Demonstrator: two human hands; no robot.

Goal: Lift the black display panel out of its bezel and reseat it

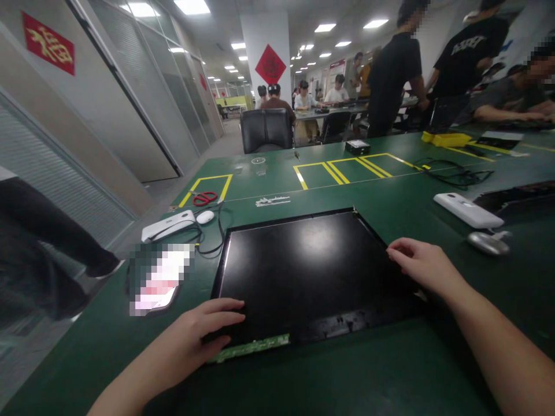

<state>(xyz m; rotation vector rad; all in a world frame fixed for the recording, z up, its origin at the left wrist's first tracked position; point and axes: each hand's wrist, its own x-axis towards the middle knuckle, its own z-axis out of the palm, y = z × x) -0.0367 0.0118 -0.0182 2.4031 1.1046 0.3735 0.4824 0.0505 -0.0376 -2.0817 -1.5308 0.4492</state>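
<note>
A flat black screen panel (303, 260) lies face up on the green table, its glossy surface reflecting a ceiling light. Along its near left edge runs a narrow green circuit board (255, 346). My left hand (206, 329) rests over the near left corner with fingers stretched and apart, the thumb beside the board's end. At the right edge of the panel, my right hand (418, 263) is closed, thumb and forefinger pinched together at the rim. Whether a thin strip is also between those fingertips is hidden.
To the left are a phone (160, 280), a white device (169, 225) with a black cable, and red-handled scissors (204, 198). Another white device (468, 211) and a silver mouse (489, 242) lie right. Black cables (455, 173) sit farther back. People stand and sit beyond.
</note>
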